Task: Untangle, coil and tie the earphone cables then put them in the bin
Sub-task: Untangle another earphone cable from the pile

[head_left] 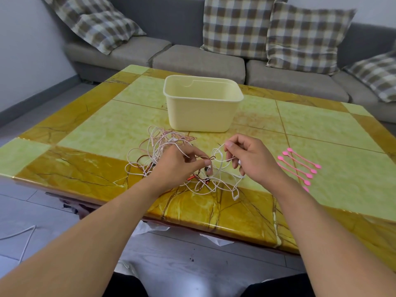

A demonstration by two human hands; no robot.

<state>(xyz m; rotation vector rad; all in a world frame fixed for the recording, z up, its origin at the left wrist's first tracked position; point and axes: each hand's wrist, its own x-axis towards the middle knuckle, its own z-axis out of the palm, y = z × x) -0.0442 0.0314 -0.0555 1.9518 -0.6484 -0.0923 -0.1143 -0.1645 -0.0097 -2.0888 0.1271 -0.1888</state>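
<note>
**Hands deep in the cable knot**

Cables everywhere on this green and amber marble-patterned table point(90, 125): a loose tangle of earphone cables point(159, 151), white, pinkish and dark red-brown strands looping over one another, lying just in front of the cream plastic bin point(201, 112). The bin stands upright near the table's middle with nothing visible inside from this angle.

Left hand point(177, 163) sits right on top of the tangle, fingers curled, thumb and forefinger pinching a strand near the heap's right edge. Right hand point(248, 159) is raised a little to the right of it, thumb and forefinger pinching a white cable loop point(216, 153) that arcs between the two hands. More white cable hangs from that hand and trails down onto the table, ending in a small loop near the front edge.

Off to the right, well apart from the tangle, a row of pink cable ties point(300, 166) lies flat on the table, side by side; the nearest one is partly hidden behind the right forearm.

Behind the table, a grey sofa point(192, 61) carries checked cushions point(235, 26). A stray white cord point(25, 239) lies on the floor at lower left.
</note>
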